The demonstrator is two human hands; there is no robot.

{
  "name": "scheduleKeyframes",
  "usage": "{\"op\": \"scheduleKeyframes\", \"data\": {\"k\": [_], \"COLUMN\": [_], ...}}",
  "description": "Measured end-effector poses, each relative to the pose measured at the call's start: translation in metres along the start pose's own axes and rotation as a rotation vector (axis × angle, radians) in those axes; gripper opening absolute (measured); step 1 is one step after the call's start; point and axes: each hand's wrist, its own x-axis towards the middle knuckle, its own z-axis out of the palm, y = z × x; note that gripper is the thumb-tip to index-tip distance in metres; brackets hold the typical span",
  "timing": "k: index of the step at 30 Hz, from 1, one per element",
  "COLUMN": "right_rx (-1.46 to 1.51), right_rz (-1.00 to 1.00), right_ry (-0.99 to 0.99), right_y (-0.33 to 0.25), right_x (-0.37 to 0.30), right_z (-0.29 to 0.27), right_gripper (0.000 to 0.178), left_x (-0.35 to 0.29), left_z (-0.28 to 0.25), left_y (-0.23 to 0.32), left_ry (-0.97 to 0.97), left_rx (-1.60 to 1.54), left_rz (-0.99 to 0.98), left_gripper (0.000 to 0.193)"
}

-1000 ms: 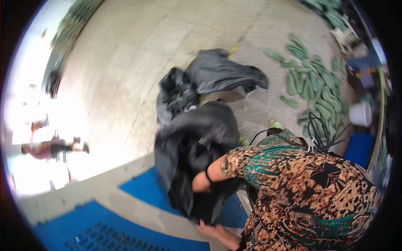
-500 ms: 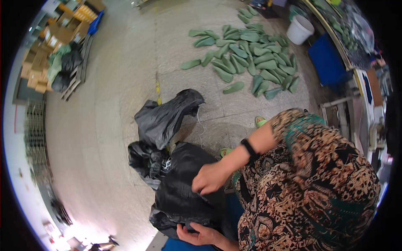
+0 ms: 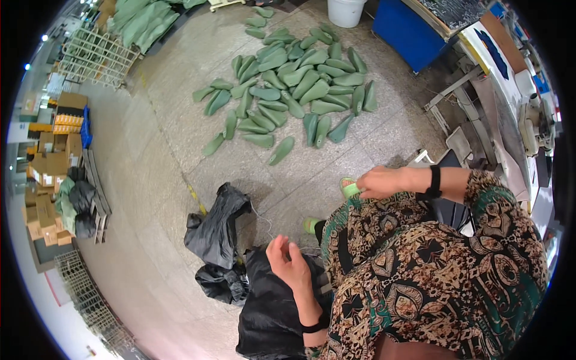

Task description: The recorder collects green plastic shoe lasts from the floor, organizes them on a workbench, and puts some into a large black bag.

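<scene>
Wrinkled black bags (image 3: pixel 267 318); close together

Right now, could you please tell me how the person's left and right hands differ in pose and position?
The left hand shows over the nearest black bag, while the right hand is by a green sandal. The left hand's fingers point up the picture; the right hand's point leftward. The left hand is open, thumb apart; the right hand's fingers bend downward. Both are bare, with a black band on each wrist.
</scene>
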Motion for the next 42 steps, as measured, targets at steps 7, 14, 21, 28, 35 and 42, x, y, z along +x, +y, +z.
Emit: {"op": "scheduleKeyframes", "data": {"k": [7,14,21,28,35,42], "right_rx": [0.235,0.483,0.789,0.909,0.665,0.348], "right_rz": [0.404,0.497,0.703,0.822,0.931,1.165], "right_ry": [0.204,0.335,0.541,0.461,0.377,0.65], "right_y": [0.094,0.159,0.237,0.392,0.542,0.72], "right_x": [-0.037,-0.018,0.045,0.12,0.144,0.152], "right_z": [-0.006,-0.003,-0.013,0.031,0.1,0.128], "right_gripper": [0.027,0.027,0.022,0.021,0.029,0.07], "left_x": [0.058,0.142,0.222,0.243,0.181,0.158], "left_z": [0.083,0.16,0.235,0.356,0.474,0.666], "left_y": [0.024,0.005,-0.069,-0.226,-0.386,-0.391], "left_ry": [-0.361,-0.545,-0.733,-0.751,-0.836,-0.888], "left_rx": [0.083,0.088,0.289,0.453,0.53,0.471], "left_rz": [0.027,0.029,0.023,-0.151,-0.372,-0.11], "left_gripper": [0.026,0.022,0.025,0.024,0.032,0.05]}}
